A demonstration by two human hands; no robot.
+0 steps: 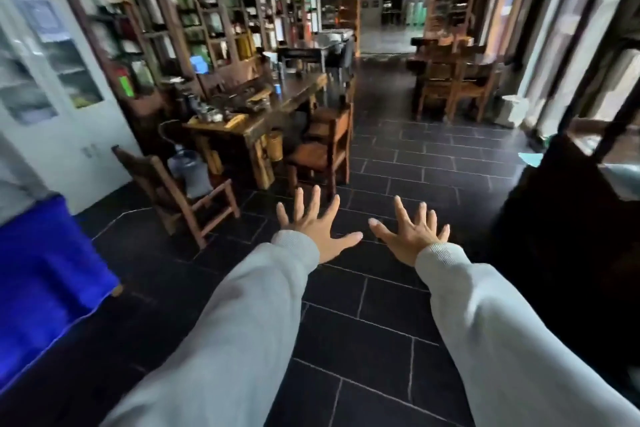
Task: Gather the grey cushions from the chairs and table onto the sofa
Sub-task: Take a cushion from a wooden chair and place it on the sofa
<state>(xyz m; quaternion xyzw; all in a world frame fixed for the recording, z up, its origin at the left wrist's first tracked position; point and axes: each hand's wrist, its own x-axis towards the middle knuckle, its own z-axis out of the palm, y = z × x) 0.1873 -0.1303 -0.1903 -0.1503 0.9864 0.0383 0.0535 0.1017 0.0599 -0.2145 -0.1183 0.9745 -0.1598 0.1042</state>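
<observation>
My left hand [317,225] and my right hand [412,236] are stretched out in front of me over the dark tiled floor, palms down, fingers spread, holding nothing. Both arms wear light grey sleeves. No grey cushion shows clearly in this blurred view. A wooden chair [180,194] stands ahead on the left with a bare seat. Two more wooden chairs [325,146] stand beside a long wooden table [263,114] cluttered with tea ware. No sofa is visible for certain.
A blue cloth-covered surface [45,274] fills the left edge. A water jug [188,170] sits under the table. Shelves [194,21] line the left wall. More tables and chairs [453,80] stand far right. A dark piece of furniture [561,218] rises at the right.
</observation>
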